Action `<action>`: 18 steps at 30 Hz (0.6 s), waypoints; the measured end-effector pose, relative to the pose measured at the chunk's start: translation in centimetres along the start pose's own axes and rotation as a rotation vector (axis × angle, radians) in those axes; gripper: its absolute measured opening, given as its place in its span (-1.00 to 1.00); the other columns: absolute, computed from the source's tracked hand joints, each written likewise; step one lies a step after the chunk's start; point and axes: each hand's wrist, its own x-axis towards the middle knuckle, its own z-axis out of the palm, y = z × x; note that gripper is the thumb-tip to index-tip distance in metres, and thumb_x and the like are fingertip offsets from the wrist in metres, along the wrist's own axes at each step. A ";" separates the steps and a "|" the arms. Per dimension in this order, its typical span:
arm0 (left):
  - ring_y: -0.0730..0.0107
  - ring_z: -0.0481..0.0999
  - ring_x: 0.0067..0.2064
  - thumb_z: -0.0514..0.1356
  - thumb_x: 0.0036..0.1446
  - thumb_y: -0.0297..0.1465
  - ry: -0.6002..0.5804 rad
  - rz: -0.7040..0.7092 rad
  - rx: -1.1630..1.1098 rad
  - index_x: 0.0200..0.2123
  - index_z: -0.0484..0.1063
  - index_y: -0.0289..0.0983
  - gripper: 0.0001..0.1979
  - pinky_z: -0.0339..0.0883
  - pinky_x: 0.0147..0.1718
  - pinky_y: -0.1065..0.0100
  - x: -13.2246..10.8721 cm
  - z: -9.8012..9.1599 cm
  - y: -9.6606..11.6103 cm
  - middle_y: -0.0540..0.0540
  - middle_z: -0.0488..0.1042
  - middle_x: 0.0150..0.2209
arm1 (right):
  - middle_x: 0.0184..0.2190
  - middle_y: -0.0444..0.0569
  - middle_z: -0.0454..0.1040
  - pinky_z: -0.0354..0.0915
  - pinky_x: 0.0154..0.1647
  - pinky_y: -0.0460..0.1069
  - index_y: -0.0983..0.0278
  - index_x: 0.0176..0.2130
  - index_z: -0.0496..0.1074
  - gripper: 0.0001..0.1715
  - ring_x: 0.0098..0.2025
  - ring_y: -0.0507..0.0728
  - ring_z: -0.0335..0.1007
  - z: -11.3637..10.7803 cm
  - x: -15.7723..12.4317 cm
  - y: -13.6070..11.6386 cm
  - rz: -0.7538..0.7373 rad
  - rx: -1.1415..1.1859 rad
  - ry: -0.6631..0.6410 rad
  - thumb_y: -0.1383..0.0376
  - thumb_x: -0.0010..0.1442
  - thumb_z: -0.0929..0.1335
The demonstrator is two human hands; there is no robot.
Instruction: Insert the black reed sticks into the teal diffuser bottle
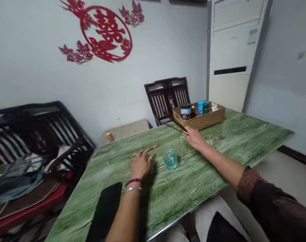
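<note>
Green woodgrain table (183, 198): one hand pinching, one spread

A floor-standing air conditioner (230, 50) fills the corner, beside a pale wall (42, 57) bearing a red papercut double-happiness emblem (106, 33). A dark wooden bench (42, 114) runs along the table's left side, and a slatted wooden chair (166, 97) stands beyond. A wicker basket (198, 117) of jars and bottles sits at the far end. The right hand (195, 138) grasps a dark slender stick (177, 125), which points toward the basket. The left hand (141, 164) lies released and open, fingertips on the tabletop, near a small green-tinted glass jar (171, 159) without touching it.
</note>
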 end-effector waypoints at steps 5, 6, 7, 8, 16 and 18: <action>-0.17 0.54 0.01 0.22 0.08 -0.35 -0.033 -0.029 -0.075 -0.22 0.57 -0.23 -0.79 0.31 0.06 -0.13 -0.3 -0.9 -1.6 -0.33 0.58 -0.13 | -0.10 0.23 0.61 0.36 -0.10 0.07 0.29 -0.01 0.50 -0.64 -0.01 0.35 0.56 3.4 -2.8 4.0 0.196 -0.182 -0.226 0.13 0.35 0.31; -0.09 0.56 -0.02 0.19 0.12 -0.31 -0.025 -0.018 -0.097 -0.18 0.55 -0.22 -0.77 0.36 0.02 -0.06 -0.3 -1.0 -1.3 -0.29 0.58 -0.15 | -0.09 0.25 0.61 0.36 -0.10 0.08 0.31 -0.01 0.50 -0.62 -0.01 0.36 0.56 3.8 -3.0 4.4 0.209 -0.189 -0.217 0.11 0.34 0.33; -0.01 0.57 -0.04 0.16 0.17 -0.26 -0.005 -0.003 -0.154 -0.10 0.52 -0.21 -0.72 0.39 -0.01 0.01 -0.3 -1.1 -0.7 -0.25 0.58 -0.13 | -0.08 0.27 0.60 0.36 -0.10 0.08 0.33 0.00 0.49 -0.58 -0.01 0.36 0.55 4.2 -3.2 4.8 0.222 -0.191 -0.195 0.09 0.33 0.34; 0.07 0.58 -0.04 0.11 0.23 -0.21 0.020 0.017 -0.247 -0.01 0.46 -0.20 -0.67 0.43 -0.04 0.08 -0.4 -1.0 0.2 -0.21 0.57 -0.09 | -0.07 0.28 0.58 0.36 -0.10 0.09 0.35 0.01 0.48 -0.55 -0.02 0.36 0.55 4.6 -3.2 5.0 0.233 -0.192 -0.170 0.07 0.32 0.36; 0.22 0.58 0.00 0.48 -0.13 -0.24 0.136 0.178 -1.186 -0.23 0.29 -0.19 -0.51 0.38 0.07 0.13 -2.3 2.6 7.8 -0.13 0.57 -0.07 | -0.02 0.26 0.49 0.31 -0.06 0.07 0.35 0.01 0.47 -0.54 0.05 0.32 0.43 5.8 -3.6 5.9 0.215 -0.230 -0.053 0.05 0.31 0.37; 0.19 0.58 -0.01 0.48 -0.16 -0.25 0.122 0.190 -1.150 -0.26 0.29 -0.19 -0.52 0.37 0.08 0.09 -2.4 3.5 8.0 -0.13 0.57 -0.09 | -0.03 0.24 0.49 0.30 -0.04 0.09 0.36 -0.01 0.48 -0.56 0.04 0.33 0.42 5.9 -3.7 6.2 0.198 -0.239 -0.052 0.06 0.31 0.37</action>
